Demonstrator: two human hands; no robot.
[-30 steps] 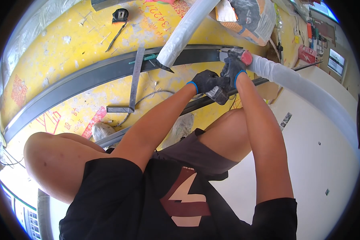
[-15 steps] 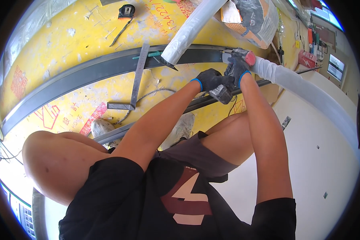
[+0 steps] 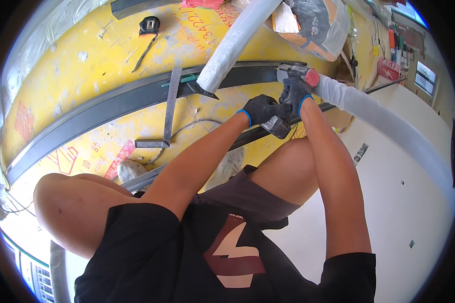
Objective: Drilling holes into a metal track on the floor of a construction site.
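Observation:
Both gloved hands are closed on a cordless drill, which has a grey body, a red rear end and a dark battery (image 3: pixel 276 127) at the bottom of its grip. My right hand (image 3: pixel 295 93) wraps round the handle, just under the drill's body (image 3: pixel 292 70). Beside it, my left hand (image 3: pixel 261 109) grips near the handle's lower end, above the battery. The drill's nose points left, over the right part of a long dark metal profile (image 3: pixel 111 101). Whether its tip touches the profile, I cannot tell.
A metal try square (image 3: pixel 171 111) and a green-handled tool (image 3: pixel 188 79) lie across the profile. A plastic-wrapped tube (image 3: pixel 232 48) slants over it. Beyond are a tape measure (image 3: pixel 149 25) and a torn bag (image 3: pixel 321 28). Another wrapped length (image 3: pixel 384 113) runs right.
The whole picture has shifted a little, with the tape measure and try square now slightly lower and further left. Both hands keep their hold on the drill.

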